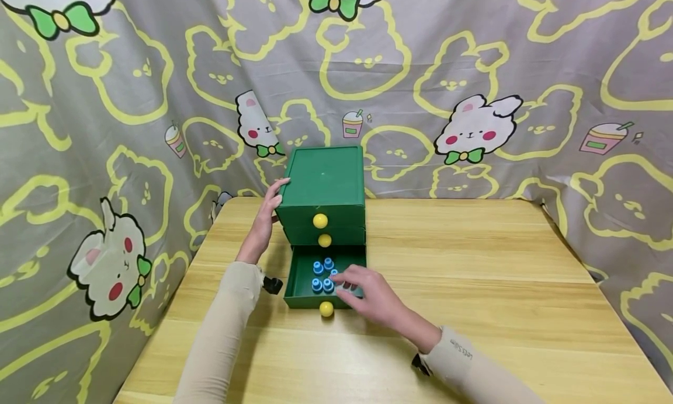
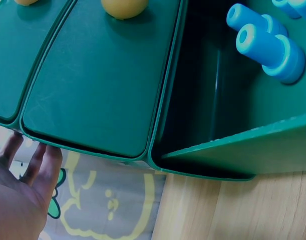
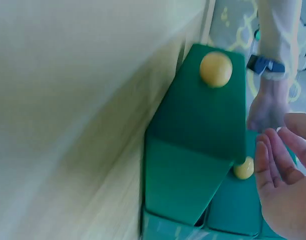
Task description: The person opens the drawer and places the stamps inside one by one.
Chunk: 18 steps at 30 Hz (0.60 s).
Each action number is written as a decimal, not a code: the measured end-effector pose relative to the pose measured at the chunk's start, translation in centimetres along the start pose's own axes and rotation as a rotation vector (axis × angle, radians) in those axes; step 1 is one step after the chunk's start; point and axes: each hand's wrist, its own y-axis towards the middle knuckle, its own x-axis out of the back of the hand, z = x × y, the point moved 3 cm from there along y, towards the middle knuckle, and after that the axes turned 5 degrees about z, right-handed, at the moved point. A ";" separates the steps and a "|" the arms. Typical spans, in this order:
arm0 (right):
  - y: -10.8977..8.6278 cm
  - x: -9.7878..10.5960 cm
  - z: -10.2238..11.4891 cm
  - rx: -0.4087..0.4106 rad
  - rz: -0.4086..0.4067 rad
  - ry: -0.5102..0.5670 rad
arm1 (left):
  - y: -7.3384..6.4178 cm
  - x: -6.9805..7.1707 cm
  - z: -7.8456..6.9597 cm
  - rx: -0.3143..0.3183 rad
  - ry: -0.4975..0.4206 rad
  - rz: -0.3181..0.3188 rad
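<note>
A green drawer cabinet (image 1: 326,179) with round yellow knobs stands on the table, its bottom drawer (image 1: 305,302) pulled out. Several blue stepped pegs (image 1: 317,285) stand upright inside that drawer; in the left wrist view, some blue pegs (image 2: 263,47) show up close. My left hand (image 1: 264,222) rests against the cabinet's left side, fingers extended along it. Over the drawer's right part hovers my right hand (image 1: 370,296), fingers loosely bent near the pegs. In the right wrist view, nothing shows between the right hand's (image 3: 288,185) fingers and thumb.
The wooden table (image 1: 473,264) extends to both sides of the cabinet. Behind and to the left hangs a grey curtain (image 1: 399,71) with cartoon prints. The two upper drawers, with yellow knobs (image 1: 320,220), are closed above the pulled-out one.
</note>
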 end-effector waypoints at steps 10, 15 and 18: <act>-1.3 -2.1 0.5 0.009 0.178 -0.038 | 0.1 0.0 0.4 -0.022 0.009 -0.011; -1.3 -2.9 0.1 -0.032 0.223 -0.052 | 0.2 0.0 0.5 -0.005 0.006 -0.007; -1.3 -3.4 0.0 -0.057 0.251 -0.052 | 0.2 0.1 0.5 0.004 0.008 0.000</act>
